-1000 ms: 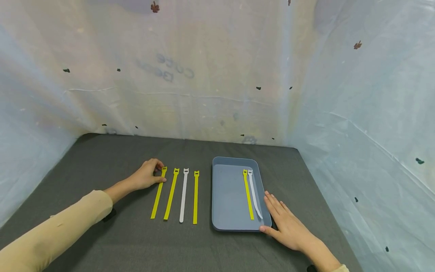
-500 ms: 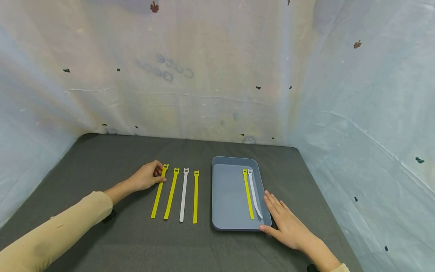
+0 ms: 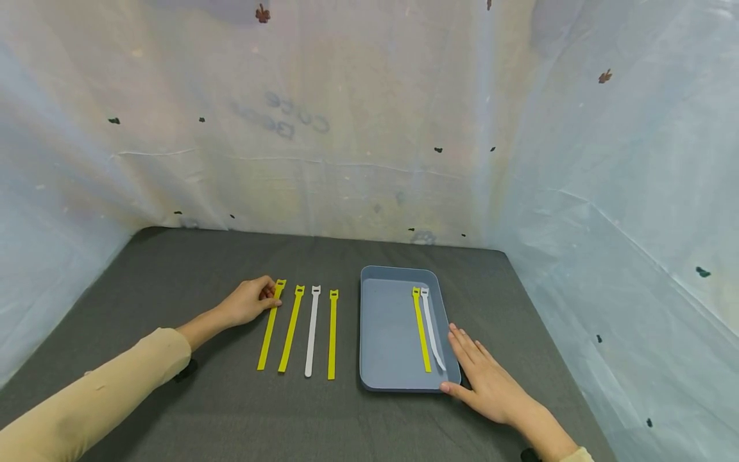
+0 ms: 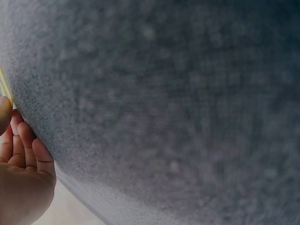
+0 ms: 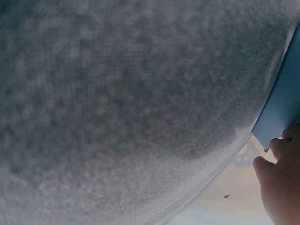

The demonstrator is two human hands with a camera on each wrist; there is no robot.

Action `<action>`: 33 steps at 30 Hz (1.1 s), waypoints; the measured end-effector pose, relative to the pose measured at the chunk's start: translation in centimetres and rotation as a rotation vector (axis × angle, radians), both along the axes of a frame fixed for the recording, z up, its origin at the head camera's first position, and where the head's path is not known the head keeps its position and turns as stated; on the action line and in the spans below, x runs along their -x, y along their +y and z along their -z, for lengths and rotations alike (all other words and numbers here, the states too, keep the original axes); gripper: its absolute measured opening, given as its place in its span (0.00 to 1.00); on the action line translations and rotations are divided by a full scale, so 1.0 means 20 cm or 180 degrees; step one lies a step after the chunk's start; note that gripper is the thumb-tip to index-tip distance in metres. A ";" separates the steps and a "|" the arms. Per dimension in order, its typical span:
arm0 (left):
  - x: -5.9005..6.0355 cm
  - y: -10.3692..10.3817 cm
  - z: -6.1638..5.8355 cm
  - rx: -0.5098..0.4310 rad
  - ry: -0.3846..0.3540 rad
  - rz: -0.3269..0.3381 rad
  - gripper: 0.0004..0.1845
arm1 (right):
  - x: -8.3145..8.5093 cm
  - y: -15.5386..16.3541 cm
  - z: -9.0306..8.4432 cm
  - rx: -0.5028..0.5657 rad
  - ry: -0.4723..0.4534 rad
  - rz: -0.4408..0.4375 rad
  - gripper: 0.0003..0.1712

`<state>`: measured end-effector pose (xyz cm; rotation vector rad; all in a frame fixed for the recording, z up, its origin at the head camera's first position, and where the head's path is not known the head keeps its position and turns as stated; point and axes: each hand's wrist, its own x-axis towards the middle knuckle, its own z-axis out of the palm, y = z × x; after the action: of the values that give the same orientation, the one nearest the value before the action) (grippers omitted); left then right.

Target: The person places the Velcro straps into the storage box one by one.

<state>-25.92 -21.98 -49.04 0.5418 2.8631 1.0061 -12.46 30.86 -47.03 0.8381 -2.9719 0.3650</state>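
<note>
My left hand [image 3: 249,300] pinches the leftmost yellow cable tie [image 3: 268,337] near its slotted head, thumb over the strap. In the left wrist view, a short piece of that yellow tie [image 4: 4,86] shows by the thumb at the left edge. To its right on the cloth lie a second yellow tie [image 3: 291,330], a white tie [image 3: 312,330] and another yellow tie [image 3: 332,337]. My right hand [image 3: 487,385] rests, fingers straight, along the right side of a blue-grey tray [image 3: 387,340]. Inside the tray lie a yellow tie [image 3: 422,327] and a white tie [image 3: 430,321] with a bent end.
Dark grey cloth [image 3: 231,410] covers the table. Pale translucent sheeting [image 3: 346,192] hangs behind it and at both sides. In the right wrist view, the tray's outer wall [image 5: 281,103] stands at the right edge.
Over the first half second the head of the pinched yellow tie rose slightly. Since then the left hand has barely shifted; the right hand and tray stayed put.
</note>
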 end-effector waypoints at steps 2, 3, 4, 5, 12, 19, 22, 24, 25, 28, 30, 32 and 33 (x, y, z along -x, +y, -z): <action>0.00 -0.01 0.01 0.0007 0.0028 -0.0016 0.09 | 0.00 0.00 0.00 0.0007 -0.0010 0.0002 0.55; 0.00 -0.01 0.01 0.0010 0.0047 -0.0016 0.09 | 0.00 0.00 0.00 0.0004 -0.0013 0.0006 0.55; 0.00 -0.01 0.02 0.0006 0.0063 -0.0011 0.08 | 0.00 0.00 0.00 0.0002 -0.0019 0.0013 0.55; 0.00 -0.01 0.02 -0.0004 0.0057 -0.0021 0.08 | 0.00 0.00 0.00 -0.0001 -0.0029 0.0021 0.55; -0.01 -0.03 0.02 -0.0143 0.0059 -0.0016 0.07 | 0.00 0.00 0.00 -0.0042 -0.0093 0.0081 0.55; -0.03 -0.04 -0.01 -0.0351 0.0042 -0.0144 0.09 | -0.01 0.00 0.00 -0.0013 -0.0020 0.0039 0.55; -0.04 -0.04 -0.03 -0.0463 0.0043 -0.0191 0.10 | -0.01 0.00 0.00 0.0028 0.0025 0.0007 0.55; -0.04 -0.04 -0.05 -0.0546 0.0021 -0.0213 0.10 | -0.01 0.00 0.01 0.0042 0.0061 -0.0008 0.54; -0.05 -0.04 -0.05 -0.0579 0.0012 -0.0220 0.10 | -0.01 0.00 0.01 0.0045 0.0072 -0.0009 0.54; -0.05 -0.04 -0.06 -0.0646 -0.0003 -0.0256 0.10 | -0.01 0.00 0.01 0.0044 0.0092 -0.0005 0.54; -0.06 -0.04 -0.07 -0.0685 -0.0005 -0.0292 0.10 | -0.01 -0.01 0.01 0.0045 0.0086 0.0001 0.54; -0.06 -0.04 -0.07 -0.0736 -0.0007 -0.0323 0.11 | -0.01 -0.01 0.00 0.0041 0.0074 0.0005 0.54; -0.07 -0.04 -0.08 -0.0766 -0.0015 -0.0352 0.11 | -0.01 -0.01 0.00 0.0042 0.0066 0.0004 0.54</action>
<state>-24.55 -22.72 -47.51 0.3969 2.8121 1.3789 -12.16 30.70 -47.11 0.8334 -2.9475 0.3732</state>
